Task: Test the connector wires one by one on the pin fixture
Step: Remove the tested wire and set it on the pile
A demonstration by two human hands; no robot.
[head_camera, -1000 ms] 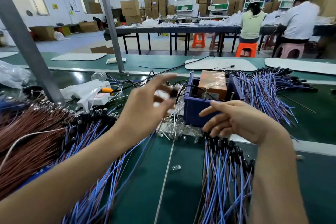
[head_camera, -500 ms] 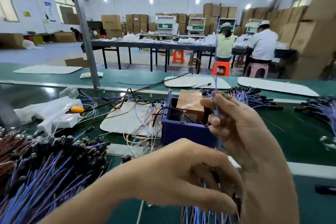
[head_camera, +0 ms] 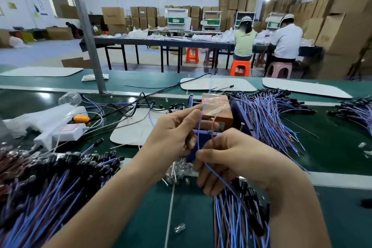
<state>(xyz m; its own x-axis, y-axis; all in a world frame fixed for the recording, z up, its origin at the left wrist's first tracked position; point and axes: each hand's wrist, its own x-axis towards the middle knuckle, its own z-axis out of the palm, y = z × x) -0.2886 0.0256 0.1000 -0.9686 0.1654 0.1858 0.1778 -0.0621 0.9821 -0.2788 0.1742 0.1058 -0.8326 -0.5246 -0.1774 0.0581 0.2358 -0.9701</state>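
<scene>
Blue wire [head_camera: 198,137] pinched by left hand [head_camera: 173,137], right hand [head_camera: 235,159] curled round it below

The green bench [head_camera: 332,157] carries a blue pin fixture [head_camera: 238,112] near its middle; just right of it fans a spread of blue connector wires [head_camera: 271,119], with a second bundle [head_camera: 356,108] at the far right; a large heap [head_camera: 40,197] fills the near left, and a fourth batch [head_camera: 237,219] lies at the near edge. White pads lie flat on it: 1 near pad [head_camera: 132,129] left of the fixture, 3 far pads [head_camera: 217,84] along the back. At left sit a white power strip [head_camera: 66,133] and a clear bottle [head_camera: 70,97].
</scene>
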